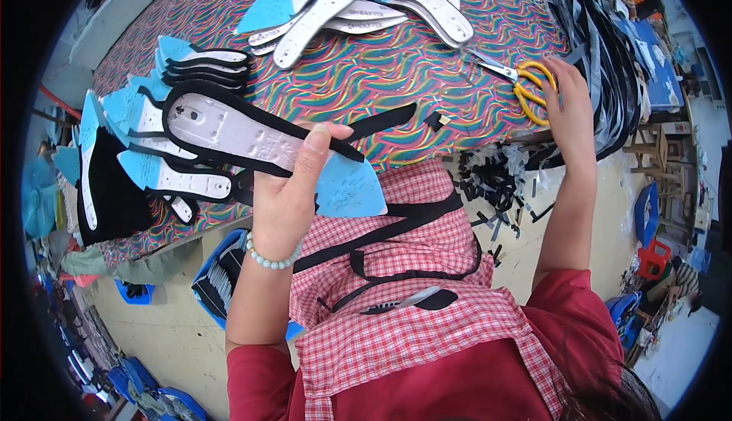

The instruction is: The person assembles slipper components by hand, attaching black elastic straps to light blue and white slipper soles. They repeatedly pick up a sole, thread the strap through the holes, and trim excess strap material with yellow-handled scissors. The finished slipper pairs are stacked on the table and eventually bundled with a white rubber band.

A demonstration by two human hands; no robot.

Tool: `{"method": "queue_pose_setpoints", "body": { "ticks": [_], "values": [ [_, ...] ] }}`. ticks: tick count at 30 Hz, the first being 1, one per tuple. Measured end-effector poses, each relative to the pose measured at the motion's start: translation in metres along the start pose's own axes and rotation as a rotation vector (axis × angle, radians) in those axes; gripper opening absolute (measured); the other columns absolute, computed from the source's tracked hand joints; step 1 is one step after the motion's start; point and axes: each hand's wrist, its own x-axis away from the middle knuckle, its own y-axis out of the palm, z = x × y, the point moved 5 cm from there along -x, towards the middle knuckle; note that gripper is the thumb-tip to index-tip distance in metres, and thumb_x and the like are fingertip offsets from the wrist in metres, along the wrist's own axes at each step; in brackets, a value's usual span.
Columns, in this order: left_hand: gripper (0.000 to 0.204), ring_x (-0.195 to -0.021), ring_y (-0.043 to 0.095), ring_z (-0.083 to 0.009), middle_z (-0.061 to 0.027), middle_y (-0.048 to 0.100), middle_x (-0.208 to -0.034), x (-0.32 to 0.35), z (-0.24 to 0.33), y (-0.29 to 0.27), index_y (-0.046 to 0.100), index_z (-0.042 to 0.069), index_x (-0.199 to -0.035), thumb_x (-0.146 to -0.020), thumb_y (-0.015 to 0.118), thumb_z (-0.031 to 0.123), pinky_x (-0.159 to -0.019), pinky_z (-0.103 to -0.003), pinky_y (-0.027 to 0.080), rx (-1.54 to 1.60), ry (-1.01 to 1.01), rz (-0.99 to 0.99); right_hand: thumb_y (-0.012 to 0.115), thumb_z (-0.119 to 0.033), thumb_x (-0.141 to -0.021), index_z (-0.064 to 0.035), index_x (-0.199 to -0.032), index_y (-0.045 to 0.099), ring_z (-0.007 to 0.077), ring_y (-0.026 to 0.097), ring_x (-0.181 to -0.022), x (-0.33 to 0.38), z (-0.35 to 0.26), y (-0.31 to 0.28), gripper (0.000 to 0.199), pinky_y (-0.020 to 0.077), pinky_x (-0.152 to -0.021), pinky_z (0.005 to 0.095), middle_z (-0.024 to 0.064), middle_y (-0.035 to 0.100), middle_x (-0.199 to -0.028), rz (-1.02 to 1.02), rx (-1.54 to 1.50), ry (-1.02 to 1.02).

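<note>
My left hand (293,162) is closed on a shoe insole (229,127), thumb on top. The insole has a white heel part bordered in black and a light-blue pointed forepart. From it a loose black strip (385,120) sticks out to the right. My right hand (570,108) is at the yellow handles of the scissors (526,85), its fingers apart. Whether the fingertips touch the handles I cannot tell. The scissors lie on the patterned cloth, blades toward the upper left.
White-and-blue insoles (320,13) are heaped at the far side of the cloth-covered table (343,85). Black-edged ones (202,66) lie at the left. Long black strips (602,62) hang at the right. Black scraps (499,184) litter the floor; a blue bin (217,276) stands below the table.
</note>
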Motion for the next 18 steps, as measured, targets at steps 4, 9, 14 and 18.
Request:
{"method": "queue_pose_setpoints", "body": {
  "ticks": [4, 9, 14, 18],
  "values": [
    [0.024, -0.081, 0.058, -0.0089, -0.0019, 0.064, -0.089, -0.001, -0.001, 0.027, 0.066, -0.001, -0.101, -0.097, 0.055, 0.02, -0.073, -0.024, 0.046, -0.057, 0.113, -0.111, 0.049, -0.016, -0.095, -0.001, -0.104, 0.063, 0.0342, 0.06, -0.092, 0.02, -0.139, 0.025, 0.022, 0.0483, -0.08, 0.0391, 0.0171, 0.063, -0.098, -0.35, -0.757, -0.367],
    [0.061, -0.101, 0.055, -0.0222, -0.0154, 0.055, -0.125, -0.003, 0.009, 0.016, 0.041, -0.002, -0.135, -0.099, 0.042, 0.047, -0.091, -0.037, 0.043, 0.367, 0.247, -0.032, 0.057, -0.02, -0.093, -0.0022, -0.08, 0.058, 0.0329, 0.059, -0.072, 0.04, -0.195, 0.045, 0.022, 0.0454, -0.06, 0.0415, 0.0142, 0.056, -0.074, -0.23, -0.91, -0.217],
    [0.073, -0.087, 0.057, -0.0219, -0.0094, 0.058, -0.102, -0.007, 0.034, -0.025, 0.032, 0.001, -0.143, -0.098, 0.029, 0.059, -0.081, -0.039, 0.049, 0.724, 0.374, -0.246, 0.057, -0.023, -0.093, -0.0018, -0.081, 0.061, 0.0283, 0.058, -0.06, 0.062, -0.207, 0.057, 0.024, 0.0442, -0.054, 0.0364, 0.0124, 0.056, -0.069, -0.296, -0.921, -0.251],
    [0.046, -0.079, 0.05, -0.0149, -0.006, 0.05, -0.089, 0.002, 0.044, -0.004, 0.038, -0.003, -0.139, -0.099, 0.048, 0.018, -0.075, -0.032, 0.047, 0.449, 0.42, -0.098, 0.044, -0.028, -0.102, -0.0028, -0.09, 0.061, 0.0062, 0.055, -0.061, 0.104, -0.224, 0.091, 0.033, 0.0452, -0.054, 0.024, 0.0009, 0.06, -0.072, -0.734, -1.547, 0.376]
  ]
}}
